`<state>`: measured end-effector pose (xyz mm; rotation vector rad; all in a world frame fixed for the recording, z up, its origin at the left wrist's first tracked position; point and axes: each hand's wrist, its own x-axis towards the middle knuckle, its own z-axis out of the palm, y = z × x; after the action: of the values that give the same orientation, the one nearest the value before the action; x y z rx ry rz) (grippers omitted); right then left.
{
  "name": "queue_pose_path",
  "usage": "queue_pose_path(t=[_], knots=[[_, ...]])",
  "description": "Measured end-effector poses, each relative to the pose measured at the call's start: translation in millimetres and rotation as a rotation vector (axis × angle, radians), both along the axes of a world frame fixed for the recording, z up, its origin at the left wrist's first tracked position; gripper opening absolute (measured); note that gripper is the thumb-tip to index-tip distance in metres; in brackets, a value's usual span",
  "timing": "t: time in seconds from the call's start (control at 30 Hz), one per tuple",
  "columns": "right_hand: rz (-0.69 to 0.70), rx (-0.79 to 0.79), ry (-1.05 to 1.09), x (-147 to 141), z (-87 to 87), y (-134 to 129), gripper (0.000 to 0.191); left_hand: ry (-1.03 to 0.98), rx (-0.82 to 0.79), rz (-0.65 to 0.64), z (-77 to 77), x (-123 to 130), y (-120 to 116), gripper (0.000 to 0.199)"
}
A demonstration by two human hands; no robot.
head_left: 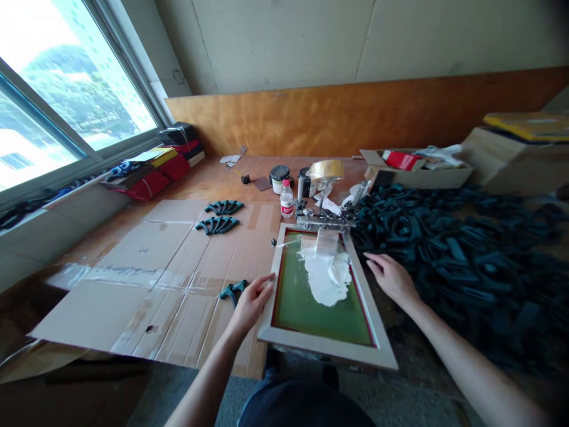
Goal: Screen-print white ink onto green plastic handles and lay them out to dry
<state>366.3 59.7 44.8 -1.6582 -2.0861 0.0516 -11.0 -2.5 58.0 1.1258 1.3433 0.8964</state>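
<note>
A screen-printing frame point(384, 349) with green mesh lies in front of me. White ink point(329, 279) is spread on its upper half, and a pale squeegee blade point(328, 242) stands at the ink's far end. At the frame's left side, my left hand point(252, 302) has its fingers closed at the wooden edge. My right hand point(393, 279) hangs just right of the frame, fingers apart and nothing visible in them. Beside my left hand, a few dark green curved pieces point(231, 290) lie on the cardboard point(178, 296), partly hidden by it.
A large pile of dark curved pieces point(466, 243) covers the right side. Behind the frame are a metal hinge clamp point(326, 222), a bottle point(287, 201), a tub point(280, 178) and a tape roll point(326, 170). Two rows of pieces point(217, 225) lie on the cardboard. Boxes point(427, 177) stand at back right.
</note>
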Motion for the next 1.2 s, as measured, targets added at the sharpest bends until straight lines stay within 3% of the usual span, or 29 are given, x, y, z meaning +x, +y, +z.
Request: queue_pose_path(t=[0.1,0.13,0.2,0.3,0.4,0.53,0.6,0.7,0.8,0.9,1.0,1.1,1.2], knots=[[0.063,0.067,0.011,-27,26.9,28,0.048,0.2,0.006,0.0,-48.0,1,-4,0.07],[0.109,0.057,-0.034,-42,32.7,35,0.051,0.265,0.014,-0.003,-56.7,2,-3,0.068],[0.185,-0.043,-0.169,-72,36.6,40,0.037,0.33,0.02,-0.027,-65.0,2,-1,0.065],[0.265,-0.188,-0.274,-93,26.8,24,0.006,0.34,0.013,-0.056,-66.0,0,1,0.062],[0.457,-0.176,-0.252,-82,18.1,-4,0.014,0.356,0.001,-0.062,-65.0,-1,1,0.059],[0.737,-0.246,-0.233,-60,28.2,-16,0.019,0.393,0.006,-0.055,-63.6,0,0,0.057],[0.714,-0.248,-0.23,-60,32.6,-13,0.017,0.393,0.005,-0.05,-62.3,1,0,0.057],[0.591,-0.082,-0.19,-67,24.7,-16,0.02,0.381,0.001,-0.05,-60.4,1,0,0.056],[0.646,0.037,-0.154,-68,11.0,-31,0.024,0.379,-0.003,-0.045,-58.5,2,-1,0.055],[0.683,-0.065,-0.143,-65,13.3,-33,0.017,0.373,-0.01,-0.018,-53.6,3,-2,0.055],[0.498,-0.128,-0.123,-71,33.3,-6,0.023,0.302,-0.024,0.011,-39.9,2,-2,0.061],[0.289,-0.112,-0.16,-76,60.1,33,0.052,0.149,-0.06,0.006,-11.7,-1,0,0.072],[0.085,-0.028,-0.166,-56,79.8,57,0.05,-0.033,-0.081,0.022,29.8,0,7,0.069]])
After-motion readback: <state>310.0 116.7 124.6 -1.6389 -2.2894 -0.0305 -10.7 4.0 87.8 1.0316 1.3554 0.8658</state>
